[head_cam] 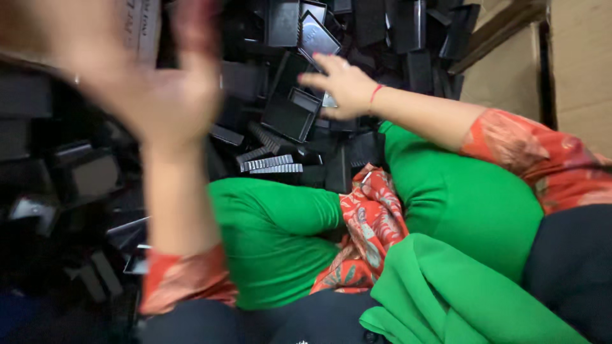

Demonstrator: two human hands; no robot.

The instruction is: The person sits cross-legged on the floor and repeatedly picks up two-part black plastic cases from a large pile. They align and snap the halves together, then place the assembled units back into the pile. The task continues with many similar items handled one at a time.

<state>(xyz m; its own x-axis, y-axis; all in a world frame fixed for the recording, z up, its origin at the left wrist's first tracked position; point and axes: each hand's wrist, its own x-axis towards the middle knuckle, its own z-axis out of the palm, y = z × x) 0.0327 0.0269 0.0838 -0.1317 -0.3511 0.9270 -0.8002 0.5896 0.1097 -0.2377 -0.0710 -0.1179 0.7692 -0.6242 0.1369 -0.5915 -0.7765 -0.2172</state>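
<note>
My left hand (153, 89) is raised close to the camera at the upper left. It is blurred, with the palm showing, the fingers apart and nothing in it. My right hand (344, 86) reaches out over a heap of black plastic boxes (395, 32), fingers spread. Its fingertips rest on the heap beside a shallow open black box (290, 114). A red thread circles the right wrist. I cannot see anything gripped in the right hand.
Ridged black strips (271, 164) lie just in front of my green-clad knees (274, 229). More black boxes fill the dark left side (83, 178). Brown cardboard walls (510, 70) stand at the upper right. Red patterned cloth (370, 223) hangs between my knees.
</note>
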